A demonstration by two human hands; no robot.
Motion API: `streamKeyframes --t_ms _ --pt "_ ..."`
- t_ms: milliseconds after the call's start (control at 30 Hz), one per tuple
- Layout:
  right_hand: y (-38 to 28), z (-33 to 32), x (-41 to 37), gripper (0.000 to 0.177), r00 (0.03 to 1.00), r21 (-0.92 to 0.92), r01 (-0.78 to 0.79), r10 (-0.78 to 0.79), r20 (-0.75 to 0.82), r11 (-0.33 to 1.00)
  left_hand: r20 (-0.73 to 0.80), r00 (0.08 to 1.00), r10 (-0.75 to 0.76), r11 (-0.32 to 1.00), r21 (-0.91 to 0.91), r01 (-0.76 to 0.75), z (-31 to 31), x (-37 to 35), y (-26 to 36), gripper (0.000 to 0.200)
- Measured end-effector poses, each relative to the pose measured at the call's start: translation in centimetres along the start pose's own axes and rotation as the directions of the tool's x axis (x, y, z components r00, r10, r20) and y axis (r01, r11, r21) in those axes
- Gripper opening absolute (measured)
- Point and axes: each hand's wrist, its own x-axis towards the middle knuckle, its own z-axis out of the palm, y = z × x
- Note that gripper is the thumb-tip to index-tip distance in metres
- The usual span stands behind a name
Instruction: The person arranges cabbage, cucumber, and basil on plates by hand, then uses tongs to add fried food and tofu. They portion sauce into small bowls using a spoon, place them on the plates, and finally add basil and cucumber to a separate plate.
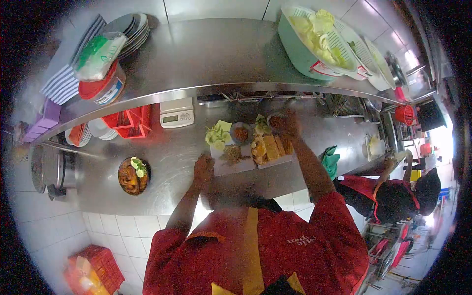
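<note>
Down at the steel counter point(172, 162) now. Left hand point(203, 169) against the white tray point(236, 168) at its 8 o'clock corner, fingers curled, grip impossible to tell. Right hand point(290, 124) out at 1 o'clock, over a small bowl point(277, 121) of red-brown sauce, finger spread blurred. On the tray: fried pieces point(269, 147), greens point(216, 135), a second bowl point(240, 132). At 9 o'clock, well apart, a dark plate point(121, 172) of food; at 11 o'clock, a scale point(177, 112).
</note>
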Motion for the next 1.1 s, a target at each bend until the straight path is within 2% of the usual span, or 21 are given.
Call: streamKeyframes --t_ms 33,67,133,200,333,400,533,600,633,667,700,733,767,800,833,867,933,967,1000,1067,1100 --pt "-0.8 -1.9 1.4 0.040 0.999 -0.390 0.026 -0.009 0.045 0.920 0.016 0.990 -0.143 0.981 -0.130 0.144 -1.7 -0.2 1.5 0.019" --pt "-1.1 -3.7 2.6 0.040 0.995 -0.611 0.079 -0.026 0.096 0.788 0.050 0.959 -0.279 0.925 -0.255 0.282 -2.7 -0.1 2.6 0.018" --pt "-1.2 -5.4 3.6 0.040 0.982 -0.735 0.138 0.003 0.188 0.664 0.023 0.980 -0.200 0.973 -0.109 0.201 -3.0 0.2 1.5 0.018" --pt "-0.7 -6.3 4.6 0.040 0.966 -0.773 0.174 0.045 0.253 0.611 0.003 0.992 -0.124 0.991 0.043 0.124 -3.6 0.4 0.5 0.018" --pt "0.7 -7.2 6.3 0.040 0.931 -0.791 0.229 0.111 0.349 0.567 0.015 0.951 -0.310 0.944 -0.110 0.310 -5.2 0.0 0.8 0.022" --pt "1.1 -7.8 7.1 0.039 0.909 -0.786 0.251 0.141 0.392 0.565 -0.125 0.987 -0.102 0.990 -0.111 0.088 -4.6 -0.7 -1.2 0.024" --pt "2.1 -10.2 8.5 0.039 0.850 -0.754 0.277 0.214 0.482 0.596 -0.262 0.935 -0.239 0.968 0.009 0.250 -3.9 -3.0 -2.9 0.025" --pt "2.6 -12.1 9.6 0.039 0.786 -0.689 0.318 0.226 0.576 0.651 -0.302 0.875 -0.377 0.910 -0.296 0.290 -2.7 -4.4 -5.2 0.026" --pt "3.0 -13.1 10.5 0.039 0.740 -0.631 0.332 0.220 0.635 0.701 -0.262 0.899 -0.350 0.895 -0.377 0.238 -4.2 -4.9 -2.7 0.026" --pt "3.6 -13.0 10.5 0.036 0.848 -0.628 0.192 0.195 0.493 0.754 -0.236 0.918 -0.319 0.872 -0.452 0.187 -5.7 -5.2 0.3 0.027" --pt "3.8 -13.1 10.0 0.033 0.922 -0.597 0.055 0.188 0.337 0.801 -0.247 0.863 -0.441 0.896 -0.168 0.410 -4.7 -5.6 -1.8 0.023" --pt "4.1 -12.6 10.6 0.033 0.895 -0.588 0.071 0.208 0.394 0.805 -0.292 0.881 -0.373 0.928 -0.119 0.354 -3.8 -6.5 -3.3 0.021" --pt "4.2 -12.3 11.3 0.028 0.927 -0.706 0.010 0.258 0.272 0.708 -0.326 0.896 -0.301 0.953 -0.066 0.296 -3.2 -7.3 -3.6 0.019" --pt "4.1 -12.8 12.4 0.024 0.951 -0.803 -0.058 0.277 0.137 0.593 -0.297 0.857 -0.422 0.906 -0.104 0.410 -5.2 -7.7 0.1 0.024" --pt "4.8 -14.0 14.0 0.023 0.745 -0.437 -0.184 0.415 0.523 0.880 -0.371 0.850 -0.373 0.926 -0.090 0.367 -5.5 -8.2 1.6 0.025" --pt "6.1 -16.2 16.3 0.023 0.455 -0.049 -0.468 0.288 0.843 0.882 -0.436 0.842 -0.316 0.945 -0.068 0.320 -5.6 -8.8 2.6 0.027" --pt "13.6 -24.7 25.8 0.021 0.782 -0.288 -0.243 0.362 0.507 0.926 -0.428 0.803 -0.415 0.905 -0.103 0.413 -5.0 -9.8 3.4 0.026" --pt "15.2 -26.7 27.8 0.020 0.881 -0.440 -0.217 0.369 0.297 0.871 -0.390 0.770 -0.504 0.860 -0.142 0.491 -4.8 -10.2 3.7 0.026" --pt "12.9 -23.8 25.1 0.019 0.889 -0.573 -0.237 0.414 0.198 0.784 -0.404 0.765 -0.501 0.860 -0.138 0.491 -4.6 -10.7 3.5 0.026" --pt "3.8 -12.6 13.9 0.017 0.873 -0.779 -0.310 0.488 -0.007 0.545 -0.382 0.694 -0.610 0.782 -0.433 0.448 -3.5 -11.8 2.7 0.025" --pt "6.0 -13.9 15.6 0.017 0.913 -0.839 -0.011 0.348 0.214 0.545 -0.389 0.637 -0.665 0.729 -0.524 0.441 -2.3 -12.6 1.0 0.026"
